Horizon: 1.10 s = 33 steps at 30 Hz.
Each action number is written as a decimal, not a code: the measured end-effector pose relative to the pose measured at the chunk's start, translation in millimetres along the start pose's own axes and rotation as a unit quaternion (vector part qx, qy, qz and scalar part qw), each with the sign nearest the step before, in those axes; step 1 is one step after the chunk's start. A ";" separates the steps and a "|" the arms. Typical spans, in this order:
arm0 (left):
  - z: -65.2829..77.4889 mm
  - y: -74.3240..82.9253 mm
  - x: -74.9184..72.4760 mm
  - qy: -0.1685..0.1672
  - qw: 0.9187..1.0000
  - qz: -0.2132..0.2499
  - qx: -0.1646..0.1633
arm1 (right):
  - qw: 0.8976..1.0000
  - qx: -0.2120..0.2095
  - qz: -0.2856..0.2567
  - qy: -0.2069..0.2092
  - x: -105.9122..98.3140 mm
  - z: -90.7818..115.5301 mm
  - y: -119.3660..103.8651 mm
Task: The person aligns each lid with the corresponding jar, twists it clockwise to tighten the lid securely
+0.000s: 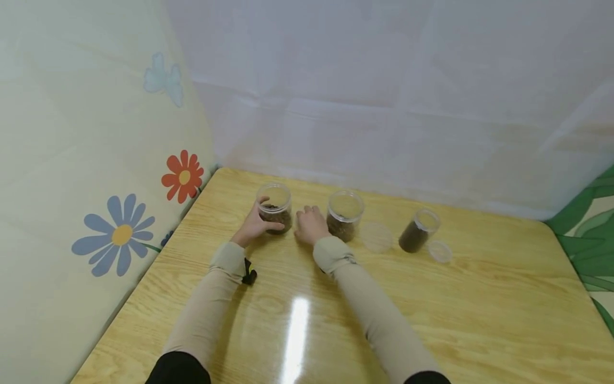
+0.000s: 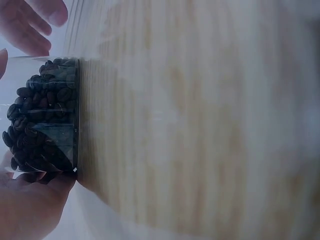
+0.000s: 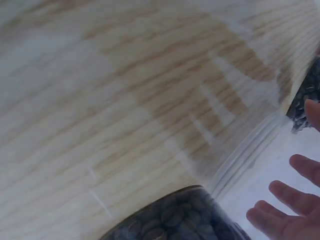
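My left hand (image 1: pixel 254 225) grips a clear jar (image 1: pixel 276 205) partly filled with coffee beans, thumb across its front. The jar stands upright on the table; in the left wrist view its dark coffee beans (image 2: pixel 42 115) show through the wall, beside the left hand (image 2: pixel 37 205). Between this jar and a second bean jar (image 1: pixel 341 226) is my right hand (image 1: pixel 312 225). Its fingers (image 3: pixel 295 197) look loosely extended in the right wrist view. A clear curved rim (image 3: pixel 245 155) lies near them; whether they touch it I cannot tell.
Right of the second jar, a clear round lid (image 1: pixel 376 237) lies flat. Farther right stands a narrower jar (image 1: pixel 414 234) with dark contents, and a smaller clear lid (image 1: pixel 439 251) beside it. A white cloth wall (image 1: pixel 360 106) rises behind the wooden table (image 1: pixel 479 314).
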State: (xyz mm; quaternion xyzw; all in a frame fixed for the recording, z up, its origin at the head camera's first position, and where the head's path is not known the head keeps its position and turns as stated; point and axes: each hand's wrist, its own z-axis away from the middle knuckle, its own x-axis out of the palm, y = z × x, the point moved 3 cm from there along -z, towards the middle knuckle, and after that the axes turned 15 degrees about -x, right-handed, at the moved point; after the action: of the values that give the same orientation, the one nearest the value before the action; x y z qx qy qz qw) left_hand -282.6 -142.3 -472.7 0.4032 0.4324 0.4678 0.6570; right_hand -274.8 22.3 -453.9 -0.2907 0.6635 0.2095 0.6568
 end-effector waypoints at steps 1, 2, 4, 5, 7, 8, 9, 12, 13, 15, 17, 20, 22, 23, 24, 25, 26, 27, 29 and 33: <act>1.3 1.2 0.0 -0.004 1.000 0.005 -0.003 | 1.000 0.002 0.000 0.003 0.5 -1.0 0.4; 3.0 3.0 0.0 -0.006 1.000 0.009 -0.006 | 1.000 0.005 0.001 0.006 1.1 -2.0 0.8; 8.1 8.7 0.9 -0.011 1.000 0.012 -0.011 | 1.000 0.011 0.006 0.009 2.0 -3.3 1.8; 10.6 11.7 1.6 -0.014 1.000 0.013 -0.013 | 1.000 0.017 0.004 0.010 2.3 -3.5 2.3; 15.0 16.5 2.6 -0.015 1.000 0.010 -0.015 | 1.000 0.027 0.002 0.011 2.6 -3.9 3.2; 16.4 18.2 3.1 -0.015 1.000 0.006 -0.016 | 0.999 0.032 0.000 0.010 2.9 -4.2 3.5; 16.8 18.4 3.2 -0.015 1.000 0.005 -0.017 | 0.999 0.036 -0.001 0.008 3.3 -4.6 3.8; 12.7 13.5 2.1 -0.009 1.000 0.002 -0.017 | 0.999 0.050 -0.008 -0.005 5.4 -5.8 4.6; 10.7 10.9 1.6 -0.008 1.000 0.001 -0.017 | 0.998 0.055 -0.008 -0.009 6.4 -6.3 4.9; 6.5 5.4 0.2 -0.001 1.000 0.000 -0.015 | 0.998 0.060 -0.007 -0.019 8.1 -7.5 5.3; 4.2 1.7 -0.6 0.003 1.000 -0.005 -0.008 | 0.998 0.065 -0.007 -0.026 9.2 -8.4 5.4; 3.7 -0.2 -0.8 0.007 1.000 -0.004 -0.002 | 0.997 0.068 -0.002 -0.031 10.4 -9.6 5.2; 4.8 0.4 -0.4 0.006 1.000 -0.006 -0.002 | 0.997 0.071 0.003 -0.035 11.6 -10.1 5.1; 5.4 0.9 -0.2 0.008 1.000 -0.006 -0.004 | 0.997 0.073 0.005 -0.037 12.2 -10.4 5.1; 6.0 1.6 0.1 0.008 1.000 -0.007 -0.005 | 0.997 0.074 0.006 -0.038 12.8 -10.7 5.1; 6.6 2.2 0.2 0.008 1.000 -0.009 -0.006 | 0.996 0.076 0.005 -0.039 13.4 -10.9 5.1; 7.0 2.8 0.2 0.009 1.000 -0.010 -0.007 | 0.996 0.079 0.002 -0.039 13.9 -11.2 5.0; 7.3 3.2 -0.1 0.009 1.000 -0.009 -0.007 | 0.996 0.080 0.000 -0.040 14.2 -11.3 4.8; 9.2 6.3 -0.3 0.005 1.000 -0.003 -0.011 | 0.996 0.083 -0.007 -0.039 13.8 -11.4 4.3; 12.0 9.9 0.1 0.001 1.000 0.001 -0.011 | 0.996 0.083 -0.015 -0.035 12.3 -11.0 2.7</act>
State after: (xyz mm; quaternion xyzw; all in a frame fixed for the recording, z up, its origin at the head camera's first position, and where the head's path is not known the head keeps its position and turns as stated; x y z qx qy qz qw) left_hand -273.9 -141.4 -459.9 0.3959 0.4276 0.4737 0.6603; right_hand -284.4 15.7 -465.9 -0.2378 0.6505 0.1537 0.7048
